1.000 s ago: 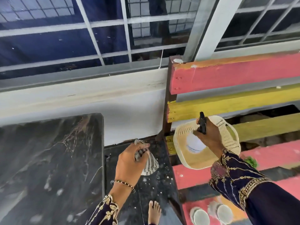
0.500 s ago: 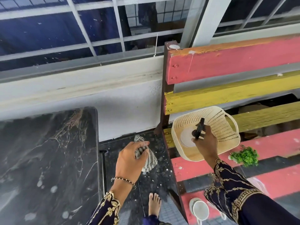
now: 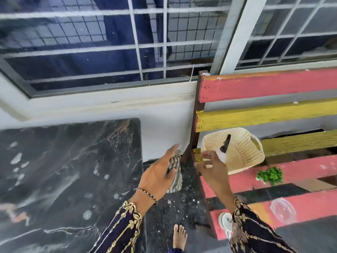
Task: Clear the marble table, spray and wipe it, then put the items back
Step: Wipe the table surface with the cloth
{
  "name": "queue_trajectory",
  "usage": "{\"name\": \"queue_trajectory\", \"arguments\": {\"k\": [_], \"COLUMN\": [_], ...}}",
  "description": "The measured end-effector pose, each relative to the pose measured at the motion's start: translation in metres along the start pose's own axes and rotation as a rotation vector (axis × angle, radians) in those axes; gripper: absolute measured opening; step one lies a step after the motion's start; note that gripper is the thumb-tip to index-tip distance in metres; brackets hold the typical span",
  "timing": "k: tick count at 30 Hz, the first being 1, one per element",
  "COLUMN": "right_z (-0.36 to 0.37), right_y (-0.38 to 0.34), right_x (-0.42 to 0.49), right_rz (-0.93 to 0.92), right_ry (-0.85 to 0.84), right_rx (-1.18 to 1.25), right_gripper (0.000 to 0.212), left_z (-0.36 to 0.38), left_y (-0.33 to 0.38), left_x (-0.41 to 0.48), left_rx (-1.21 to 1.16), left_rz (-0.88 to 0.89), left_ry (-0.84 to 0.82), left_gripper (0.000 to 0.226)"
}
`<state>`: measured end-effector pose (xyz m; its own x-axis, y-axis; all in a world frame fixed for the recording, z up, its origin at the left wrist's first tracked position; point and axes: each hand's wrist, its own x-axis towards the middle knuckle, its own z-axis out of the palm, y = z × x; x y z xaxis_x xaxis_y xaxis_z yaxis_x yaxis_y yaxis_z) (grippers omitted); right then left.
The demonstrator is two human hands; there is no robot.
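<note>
Spray bottle (image 3: 224,150) lies unlabelled in basket (image 3: 244,152); right hand (image 3: 212,169) spread empty, left hand (image 3: 158,175) gripping striped cloth (image 3: 175,177).

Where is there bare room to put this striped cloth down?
The marble table is bare across its whole top, left of your left hand holding the striped cloth. The bench is crowded: basket, green sprig, cups.

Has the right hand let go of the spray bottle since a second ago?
Yes. The right hand has drawn back toward the person, open and clear of the spray bottle, which now stands in the basket on the bench.
</note>
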<state>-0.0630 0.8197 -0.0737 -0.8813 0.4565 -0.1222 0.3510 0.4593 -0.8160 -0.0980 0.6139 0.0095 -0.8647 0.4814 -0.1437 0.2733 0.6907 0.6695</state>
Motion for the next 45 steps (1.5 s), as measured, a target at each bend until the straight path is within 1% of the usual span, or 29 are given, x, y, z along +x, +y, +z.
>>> {"name": "queue_trajectory", "arguments": {"k": [3,5,6,7,9,10,12,14,15,18,21,22,24,27,30,31,34,36,38,40,41,42,44,45], "right_z": [0.015,0.025,0.029,0.036,0.051,0.059,0.078,0.097,0.105,0.138,0.179,0.191,0.218,0.258,0.301,0.32,0.373,0.41,0.449,0.492,0.516,0.534,0.566,0.576], "right_y": [-0.059,-0.094,-0.107,-0.121,-0.145,-0.155,-0.175,-0.194,-0.202,-0.228,-0.25,-0.255,-0.27,-0.29,-0.312,-0.322,-0.355,-0.38,-0.406,-0.429,-0.439,-0.443,-0.444,-0.442], "right_x": [-0.046,-0.079,-0.091,-0.104,-0.131,-0.145,-0.174,-0.202,-0.215,-0.255,-0.286,-0.292,-0.305,-0.317,-0.322,-0.322,-0.322,-0.324,-0.335,-0.351,-0.361,-0.371,-0.389,-0.396], "right_rz": [-0.225,-0.42,-0.502,-0.557,-0.607,-0.617,-0.599,-0.571,-0.583,-0.638,-0.659,-0.665,-0.681,-0.728,-0.753,-0.761,-0.814,-0.882,-0.988,-1.102,-1.146,-1.155,-1.062,-1.009], "right_ry": [-0.163,-0.281,-0.33,-0.377,-0.452,-0.484,-0.559,-0.64,-0.664,-0.726,-0.766,-0.779,-0.776,-0.69,-0.587,-0.576,-0.51,-0.437,-0.36,-0.371,-0.427,-0.528,-0.817,-0.904], "right_rx": [-0.048,-0.115,-0.157,-0.198,-0.255,-0.255,-0.218,-0.175,-0.16,-0.14,-0.178,-0.2,-0.232,-0.252,-0.303,-0.314,-0.388,-0.424,-0.459,-0.538,-0.58,-0.632,-0.765,-0.813], "right_gripper": [0.056,0.069,0.072,0.068,0.05,0.047,0.041,0.023,0.021,0.028,0.027,0.03,0.04,0.044,0.036,0.033,0.033,0.031,0.025,0.022,0.023,0.026,0.034,0.035], "left_z": [-0.033,-0.058,-0.067,-0.078,-0.099,-0.107,-0.126,-0.141,-0.147,-0.164,-0.178,-0.181,-0.19,-0.205,-0.222,-0.229,-0.249,-0.261,-0.275,-0.288,-0.295,-0.301,-0.31,-0.313], "left_y": [-0.003,-0.01,-0.014,-0.019,-0.032,-0.039,-0.059,-0.081,-0.09,-0.124,-0.159,-0.171,-0.196,-0.235,-0.276,-0.294,-0.346,-0.375,-0.402,-0.429,-0.444,-0.454,-0.472,-0.479], "left_x": [-0.049,-0.09,-0.107,-0.128,-0.167,-0.185,-0.224,-0.26,-0.276,-0.321,-0.356,-0.364,-0.378,-0.399,-0.42,-0.428,-0.45,-0.464,-0.478,-0.49,-0.496,-0.502,-0.51,-0.514], "left_rx": [0.093,0.148,0.17,0.187,0.226,0.242,0.24,0.187,0.151,0.062,0.027,0.027,-0.001,-0.042,-0.076,-0.077,-0.098,-0.137,-0.167,-0.184,-0.182,-0.178,-0.188,-0.209], "left_rz": [0.036,0.059,0.08,0.095,0.12,0.119,0.085,0.026,-0.011,-0.105,-0.16,-0.179,-0.247,-0.358,-0.417,-0.449,-0.543,-0.594,-0.635,-0.695,-0.725,-0.757,-0.815,-0.835], "left_ry": [0.015,0.073,0.111,0.152,0.232,0.258,0.306,0.361,0.384,0.436,0.503,0.526,0.578,0.651,0.68,0.678,0.674,0.691,0.706,0.73,0.737,0.74,0.755,0.756], "left_gripper": [0.08,0.08,0.079,0.078,0.076,0.076,0.074,0.07,0.068,0.061,0.056,0.056,0.055,0.051,0.044,0.042,0.04,0.04,0.039,0.036,0.033,0.031,0.029,0.028]}}
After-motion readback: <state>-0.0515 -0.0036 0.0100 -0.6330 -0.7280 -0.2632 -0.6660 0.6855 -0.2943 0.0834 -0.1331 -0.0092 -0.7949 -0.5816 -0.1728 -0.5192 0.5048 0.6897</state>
